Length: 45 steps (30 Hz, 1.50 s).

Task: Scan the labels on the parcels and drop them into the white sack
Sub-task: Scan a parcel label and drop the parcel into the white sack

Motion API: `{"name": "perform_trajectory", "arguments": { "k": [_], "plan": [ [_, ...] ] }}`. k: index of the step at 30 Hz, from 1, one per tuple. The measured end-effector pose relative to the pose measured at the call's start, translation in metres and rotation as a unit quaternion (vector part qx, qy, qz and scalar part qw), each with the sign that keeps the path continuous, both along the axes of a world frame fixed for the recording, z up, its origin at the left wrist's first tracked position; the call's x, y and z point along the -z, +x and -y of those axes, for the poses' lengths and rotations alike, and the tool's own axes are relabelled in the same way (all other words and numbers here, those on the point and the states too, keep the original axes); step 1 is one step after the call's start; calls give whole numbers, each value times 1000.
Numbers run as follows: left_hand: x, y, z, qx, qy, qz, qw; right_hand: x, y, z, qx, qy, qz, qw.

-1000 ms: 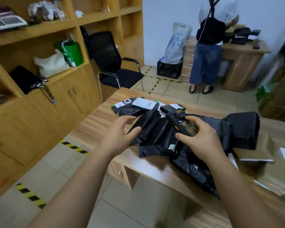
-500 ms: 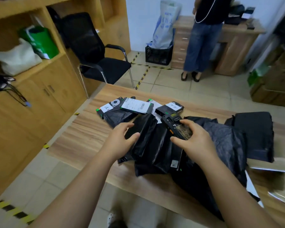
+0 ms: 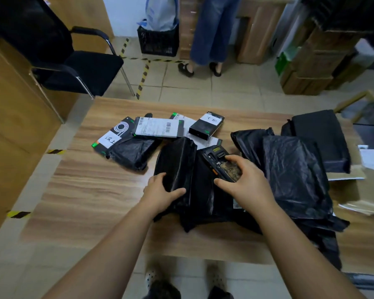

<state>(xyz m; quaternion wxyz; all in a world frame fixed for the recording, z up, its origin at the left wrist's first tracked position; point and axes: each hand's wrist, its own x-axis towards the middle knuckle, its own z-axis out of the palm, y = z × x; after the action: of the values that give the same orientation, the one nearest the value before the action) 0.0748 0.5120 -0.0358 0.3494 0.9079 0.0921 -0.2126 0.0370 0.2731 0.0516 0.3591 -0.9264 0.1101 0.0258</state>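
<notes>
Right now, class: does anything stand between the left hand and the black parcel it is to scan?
No. The left hand already grips the black parcel at its near end, nothing between them. The right hand holds the scanner beside it. No label shows on the parcel's upper face.

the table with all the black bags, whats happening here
A person is sorting parcels at a wooden table. Their left hand grips a black plastic parcel, and their right hand holds a handheld scanner beside it. More black parcels are heaped to the right, and labelled boxes lie behind. A white sack stands in a crate across the room.
</notes>
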Motion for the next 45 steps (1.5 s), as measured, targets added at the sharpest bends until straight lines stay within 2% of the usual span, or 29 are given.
{"name": "perform_trajectory", "arguments": {
  "k": [5, 7, 11, 13, 15, 16, 20, 24, 26, 29, 32, 36, 39, 45],
  "plan": [
    [-1, 17, -42, -64, -196, -62, 977, 5, -5, -16, 44, 11, 7, 999],
    [-3, 24, -54, -72, -194, -29, 978, 6, -9, -23, 52, 15, 12, 998],
    [-15, 22, -43, 14, -134, 69, 988, 7, -16, -28, 53, 14, 3, 999],
    [-12, 17, -30, 58, -45, 62, 995, 6, -20, -26, 52, 10, 3, 999],
    [-8, 10, -16, 55, 35, 19, 998, 6, -24, -22, 51, 14, 10, 999],
    [-6, 8, -11, 42, 47, 10, 998, 6, -25, -19, 49, 17, 12, 999],
    [-12, 4, -1, -8, 82, 59, 995, 9, -28, -4, 24, 21, 4, 1000],
    [-17, 0, 2, 23, 207, 56, 977, 11, -28, 13, 2, 33, -6, 999],
    [-14, 0, 4, 29, 233, 53, 970, 13, -28, 21, -10, 43, -7, 999],
    [-10, 6, 6, -41, 184, 28, 982, 15, -30, 32, -32, 35, -8, 999],
    [-23, 4, 8, -124, 86, -26, 988, 15, -33, 42, -54, 33, -9, 998],
    [-46, -25, 4, -106, 54, 24, 993, -1, -33, 50, -88, 40, -1, 995],
    [-67, -45, -7, -136, 5, 63, 989, -23, -28, 54, -110, 46, 24, 993],
    [-143, -50, 0, -225, -181, 166, 943, -82, -13, 48, -120, 102, 113, 981]
  ]
}}
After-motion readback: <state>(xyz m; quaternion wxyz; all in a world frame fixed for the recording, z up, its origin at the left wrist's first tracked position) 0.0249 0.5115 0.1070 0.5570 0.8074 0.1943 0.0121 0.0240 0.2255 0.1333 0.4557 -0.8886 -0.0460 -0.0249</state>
